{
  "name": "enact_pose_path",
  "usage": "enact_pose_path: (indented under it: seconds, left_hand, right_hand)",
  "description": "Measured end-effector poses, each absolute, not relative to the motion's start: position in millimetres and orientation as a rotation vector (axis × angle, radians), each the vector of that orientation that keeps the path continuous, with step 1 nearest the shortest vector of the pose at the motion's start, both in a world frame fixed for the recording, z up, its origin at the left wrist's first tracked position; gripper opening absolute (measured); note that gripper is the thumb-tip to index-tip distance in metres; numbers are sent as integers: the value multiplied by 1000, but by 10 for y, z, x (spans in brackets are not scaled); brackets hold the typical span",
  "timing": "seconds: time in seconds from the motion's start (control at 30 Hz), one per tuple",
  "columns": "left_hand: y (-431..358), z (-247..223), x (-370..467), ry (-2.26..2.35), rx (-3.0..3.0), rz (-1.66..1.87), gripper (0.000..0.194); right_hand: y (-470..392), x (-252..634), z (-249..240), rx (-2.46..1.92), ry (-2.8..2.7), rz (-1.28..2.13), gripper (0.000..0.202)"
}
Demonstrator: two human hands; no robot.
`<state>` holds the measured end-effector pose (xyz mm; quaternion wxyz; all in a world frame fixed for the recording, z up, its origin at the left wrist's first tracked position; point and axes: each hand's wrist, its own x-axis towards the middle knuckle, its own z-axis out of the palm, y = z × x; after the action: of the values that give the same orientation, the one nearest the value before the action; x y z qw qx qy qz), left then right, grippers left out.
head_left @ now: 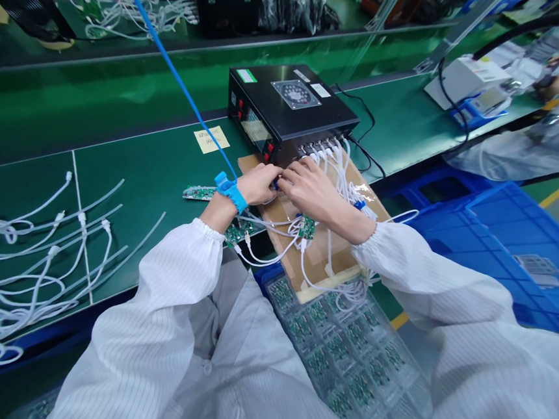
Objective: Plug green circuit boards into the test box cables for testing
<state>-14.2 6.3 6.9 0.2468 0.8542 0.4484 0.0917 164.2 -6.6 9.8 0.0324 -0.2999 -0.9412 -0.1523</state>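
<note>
My left hand point(260, 182), with a blue wrist strap point(231, 192) below it, meets my right hand point(313, 191) over a cardboard sheet point(310, 271), close to the front of a black box point(289, 103). Fingers of both hands are bent together around something small and dark that they mostly hide. White cables point(344, 176) run from sockets on the box past my right hand. Below the hands, a small green circuit board point(306, 227) rests on the cardboard among white cables. More green boards point(238, 231) lie under my left wrist, and another board point(199, 193) is left of it.
Loose white cables point(34, 273) spread over the green bench point(125, 235) at left. A yellow note point(212, 140) lies beside the box. A clear tray of boards point(345, 352) is below the cardboard. Blue crates point(515, 250) stand at right, near a co-worker's sleeve point(539, 144).
</note>
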Motion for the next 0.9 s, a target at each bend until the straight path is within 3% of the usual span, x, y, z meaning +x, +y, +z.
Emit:
enact_pose_path:
  seconds: [0.5, 0.7, 0.9]
  left_hand:
    - [-37, 203, -304, 1279, 2288, 288, 50]
    - [-147, 337, -335, 1272, 2279, 333, 46]
    - [-287, 562, -316, 1293, 2266, 494, 44]
  right_hand:
    - [-162, 1842, 248, -897, -2870, -320, 23]
    - [-552, 2265, 692, -1053, -2589, -178, 29]
    - [-938, 2958, 853, -1413, -2152, -306, 27]
